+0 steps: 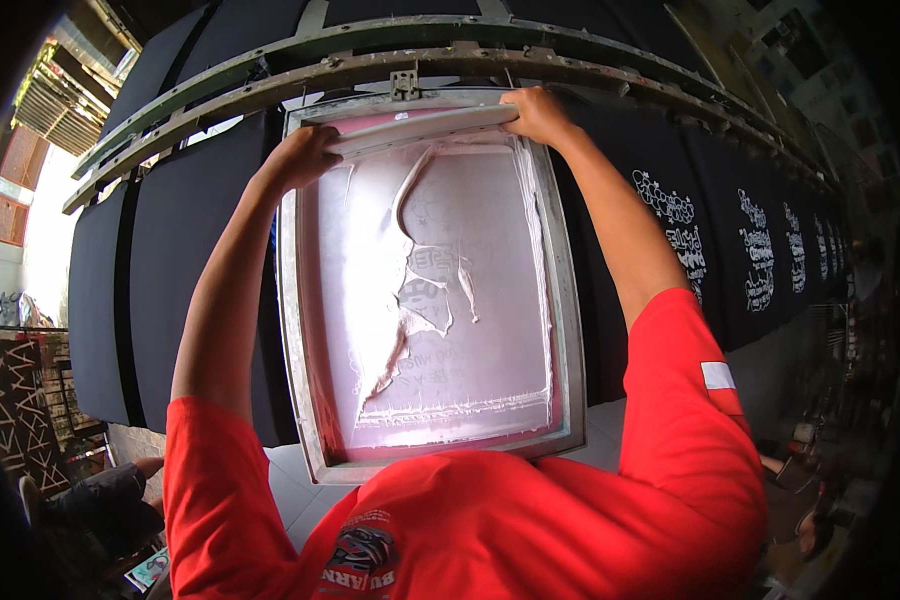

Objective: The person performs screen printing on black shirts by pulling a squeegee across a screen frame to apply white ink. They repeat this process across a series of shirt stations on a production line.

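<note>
A printing screen in a metal frame (571, 330) lies beneath my arms, its pinkish mesh smeared with uneven white ink (410, 330) and faint lettering showing through. Near the frame's far end, a long pale squeegee (420, 128) spans between my hands. My left hand (302, 155) is closed on its left end. My right hand (532, 113), a little higher, grips its right end. The blade's lower edge is close to or on the mesh; I cannot tell which.
Metal rails (630, 70) cross beyond the screen. Dark fabric-covered boards (195, 260) flank it; those at right bear white prints (755, 250). Seated people's legs (95, 495) show at lower left, and another person's limbs (810, 510) at lower right, partly hidden.
</note>
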A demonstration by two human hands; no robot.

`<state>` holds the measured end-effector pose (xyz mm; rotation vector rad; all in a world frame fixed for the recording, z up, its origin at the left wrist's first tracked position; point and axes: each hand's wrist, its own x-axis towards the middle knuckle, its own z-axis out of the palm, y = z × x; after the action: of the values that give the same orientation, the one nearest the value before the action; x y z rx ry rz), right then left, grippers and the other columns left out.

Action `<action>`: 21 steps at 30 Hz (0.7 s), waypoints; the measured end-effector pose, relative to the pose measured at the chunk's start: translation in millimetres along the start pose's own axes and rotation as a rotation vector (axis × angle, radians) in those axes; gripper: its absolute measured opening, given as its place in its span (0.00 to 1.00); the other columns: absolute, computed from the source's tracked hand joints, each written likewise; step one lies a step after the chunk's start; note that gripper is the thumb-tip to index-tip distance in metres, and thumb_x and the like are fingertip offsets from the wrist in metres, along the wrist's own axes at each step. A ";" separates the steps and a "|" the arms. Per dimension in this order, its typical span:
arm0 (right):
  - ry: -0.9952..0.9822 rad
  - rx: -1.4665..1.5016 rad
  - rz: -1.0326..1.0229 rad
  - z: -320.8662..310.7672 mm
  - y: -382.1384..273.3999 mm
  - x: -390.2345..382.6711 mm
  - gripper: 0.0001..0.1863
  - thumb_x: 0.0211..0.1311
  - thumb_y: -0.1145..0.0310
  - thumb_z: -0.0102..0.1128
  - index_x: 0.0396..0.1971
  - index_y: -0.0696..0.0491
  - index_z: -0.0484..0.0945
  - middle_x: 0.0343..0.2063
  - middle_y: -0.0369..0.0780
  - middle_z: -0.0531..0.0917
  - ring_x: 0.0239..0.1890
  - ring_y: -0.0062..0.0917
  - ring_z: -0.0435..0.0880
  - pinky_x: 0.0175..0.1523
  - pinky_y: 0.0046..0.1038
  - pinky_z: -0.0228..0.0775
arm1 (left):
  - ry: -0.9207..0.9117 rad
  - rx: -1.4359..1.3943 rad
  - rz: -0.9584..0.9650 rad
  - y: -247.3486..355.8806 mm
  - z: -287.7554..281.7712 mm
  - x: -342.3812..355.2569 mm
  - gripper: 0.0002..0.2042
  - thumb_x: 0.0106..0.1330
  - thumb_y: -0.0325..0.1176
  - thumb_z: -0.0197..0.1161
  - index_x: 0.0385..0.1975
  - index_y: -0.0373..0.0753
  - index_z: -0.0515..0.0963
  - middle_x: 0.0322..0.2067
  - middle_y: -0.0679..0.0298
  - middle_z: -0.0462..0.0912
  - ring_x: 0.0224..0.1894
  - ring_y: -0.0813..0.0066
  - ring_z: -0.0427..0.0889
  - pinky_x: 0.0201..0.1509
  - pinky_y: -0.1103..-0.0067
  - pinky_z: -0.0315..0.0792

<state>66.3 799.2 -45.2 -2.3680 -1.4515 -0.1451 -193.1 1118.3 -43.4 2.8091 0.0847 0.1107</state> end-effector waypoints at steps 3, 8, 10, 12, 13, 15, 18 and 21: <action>-0.079 -0.077 0.035 0.3 3.2 -6.5 0.16 0.40 0.63 0.74 0.32 0.52 0.83 0.29 0.48 0.85 0.36 0.45 0.85 0.43 0.41 0.77 | -0.102 0.096 -0.026 -8.9 -0.1 30.6 0.18 0.57 0.33 0.68 0.48 0.38 0.80 0.43 0.50 0.84 0.46 0.53 0.84 0.53 0.67 0.76; -0.108 -0.140 0.108 -4.0 -26.7 -36.5 0.15 0.42 0.63 0.72 0.31 0.54 0.83 0.29 0.50 0.85 0.35 0.45 0.85 0.44 0.40 0.78 | -0.093 0.130 0.039 -19.7 -4.0 58.5 0.19 0.52 0.34 0.71 0.46 0.42 0.81 0.38 0.52 0.85 0.44 0.54 0.84 0.50 0.65 0.77; -0.120 -0.127 0.176 -7.2 -40.4 -57.5 0.16 0.43 0.61 0.72 0.31 0.55 0.83 0.29 0.50 0.85 0.35 0.46 0.85 0.44 0.40 0.77 | -0.057 0.169 0.076 -14.4 -1.4 65.1 0.19 0.50 0.32 0.71 0.44 0.42 0.82 0.37 0.54 0.85 0.42 0.54 0.84 0.48 0.65 0.77; -0.140 -0.140 0.223 -11.9 -61.0 -75.9 0.17 0.44 0.60 0.72 0.32 0.56 0.83 0.27 0.51 0.84 0.34 0.47 0.85 0.43 0.41 0.77 | -0.023 0.206 0.147 -14.0 2.2 68.8 0.18 0.48 0.31 0.70 0.42 0.43 0.82 0.35 0.56 0.85 0.40 0.54 0.84 0.47 0.66 0.77; -0.146 -0.131 0.264 -13.5 -72.3 -86.9 0.17 0.45 0.60 0.71 0.31 0.56 0.83 0.27 0.51 0.85 0.34 0.47 0.85 0.43 0.41 0.77 | -0.010 0.222 0.214 -19.4 6.6 72.9 0.17 0.48 0.30 0.70 0.41 0.43 0.82 0.34 0.57 0.85 0.39 0.55 0.84 0.46 0.66 0.77; -0.158 -0.118 0.360 -16.7 -89.9 -113.3 0.16 0.46 0.60 0.71 0.31 0.55 0.82 0.27 0.50 0.85 0.34 0.48 0.85 0.43 0.42 0.78 | -0.026 0.235 0.293 -12.3 12.9 76.1 0.16 0.47 0.30 0.70 0.39 0.43 0.82 0.33 0.58 0.85 0.38 0.56 0.84 0.45 0.66 0.77; -0.156 -0.074 0.515 -22.5 -119.9 -154.1 0.15 0.47 0.60 0.70 0.30 0.56 0.82 0.28 0.50 0.85 0.34 0.48 0.85 0.42 0.42 0.78 | -0.094 0.196 0.327 21.9 15.5 77.1 0.13 0.45 0.29 0.69 0.35 0.44 0.82 0.30 0.60 0.84 0.36 0.58 0.84 0.42 0.67 0.77; -0.150 -0.110 0.567 -21.7 -158.7 -194.8 0.16 0.49 0.60 0.69 0.33 0.57 0.81 0.30 0.50 0.85 0.35 0.47 0.85 0.43 0.43 0.78 | -0.121 0.167 0.340 45.4 11.6 49.7 0.13 0.45 0.28 0.67 0.33 0.47 0.82 0.29 0.62 0.84 0.35 0.60 0.84 0.42 0.67 0.77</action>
<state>-162.0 692.4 -38.3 -2.8273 -0.7884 0.1035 -140.6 1075.2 -36.3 2.9618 -0.4326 0.0119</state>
